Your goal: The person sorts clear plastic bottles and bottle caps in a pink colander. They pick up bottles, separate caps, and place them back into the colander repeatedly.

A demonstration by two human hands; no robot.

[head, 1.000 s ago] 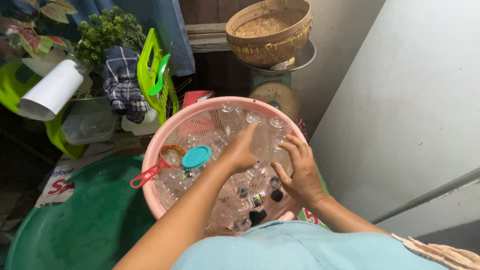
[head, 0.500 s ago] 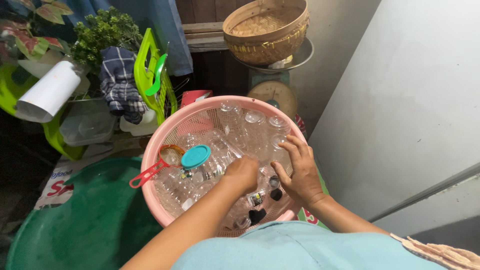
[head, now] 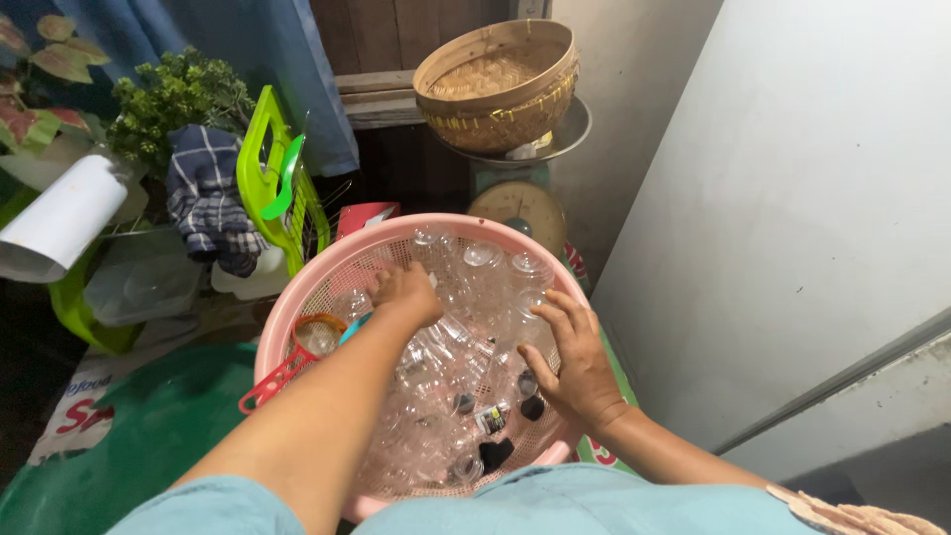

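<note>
Left hand (head: 404, 293) moved up toward the far-left side of the pink basket (head: 297, 297), fingers curled onto the clear plastic bottles (head: 466, 327); whether it holds one, I cannot tell. Right hand (head: 573, 362) rests spread on the pile. Bottles look light, slippery, crushable; I'd grab necks.

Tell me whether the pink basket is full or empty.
Nearly full: the pink basket holds clear plastic bottles piled close to its rim.

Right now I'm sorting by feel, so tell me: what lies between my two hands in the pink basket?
In the head view, clear plastic bottles fill the stretch between the left hand and the right hand, heaped in the pink basket.
</note>
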